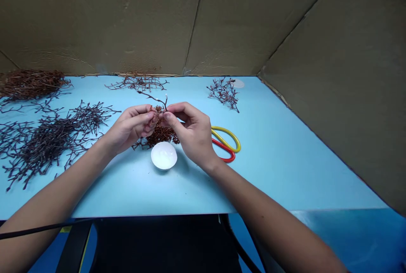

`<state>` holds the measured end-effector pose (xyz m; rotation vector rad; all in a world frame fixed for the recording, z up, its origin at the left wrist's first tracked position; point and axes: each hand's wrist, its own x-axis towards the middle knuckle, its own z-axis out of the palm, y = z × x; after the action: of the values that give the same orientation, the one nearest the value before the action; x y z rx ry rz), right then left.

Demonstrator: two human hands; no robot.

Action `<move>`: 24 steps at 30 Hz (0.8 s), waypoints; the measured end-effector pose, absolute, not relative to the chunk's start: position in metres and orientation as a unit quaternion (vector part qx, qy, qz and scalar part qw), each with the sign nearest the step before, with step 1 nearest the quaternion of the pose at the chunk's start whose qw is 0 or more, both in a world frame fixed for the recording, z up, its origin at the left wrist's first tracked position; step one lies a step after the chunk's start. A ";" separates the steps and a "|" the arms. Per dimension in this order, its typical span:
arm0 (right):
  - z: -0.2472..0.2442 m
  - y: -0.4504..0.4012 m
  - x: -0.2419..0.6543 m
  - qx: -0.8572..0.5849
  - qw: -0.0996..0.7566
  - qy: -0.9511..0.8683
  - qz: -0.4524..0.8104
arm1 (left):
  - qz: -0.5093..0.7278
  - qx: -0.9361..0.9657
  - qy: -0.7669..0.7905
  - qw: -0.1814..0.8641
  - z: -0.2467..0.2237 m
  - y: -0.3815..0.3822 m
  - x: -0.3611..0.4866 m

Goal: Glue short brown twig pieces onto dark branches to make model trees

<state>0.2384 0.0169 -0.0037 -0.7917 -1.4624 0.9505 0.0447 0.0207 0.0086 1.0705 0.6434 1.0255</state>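
My right hand is closed in a pinch on a thin dark brown branching twig, which points up and to the left. White dabs show on parts of the twig. Close beside it, my left hand is closed too, its thumb and fingertips pressed around a small reddish-brown sprig. The fingers hide most of that sprig. Under both hands lies a heap of short reddish-brown sprigs, partly covered by them. Just in front of the heap stands a small white bowl with whitish contents.
Scissors with yellow and red handles lie partly behind my right hand. Dark twigs are piled at left, with a reddish-brown bundle behind. More sprigs lie at the back middle and back right. Cardboard walls enclose the blue table.
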 end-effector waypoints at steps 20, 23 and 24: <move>-0.004 0.020 0.243 -0.322 0.586 -0.566 0.482 | 0.490 0.461 0.294 0.679 0.010 0.021 0.051; -0.002 0.019 0.242 -0.330 0.577 -0.562 0.493 | 0.500 0.462 0.298 0.669 0.010 0.020 0.053; -0.001 0.019 0.243 -0.334 0.574 -0.558 0.497 | 0.504 0.459 0.299 0.668 0.011 0.019 0.053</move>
<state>0.2426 0.0188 -0.0012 -0.7824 -1.3086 1.1652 0.0531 0.0193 0.0106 1.0351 0.6750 1.1378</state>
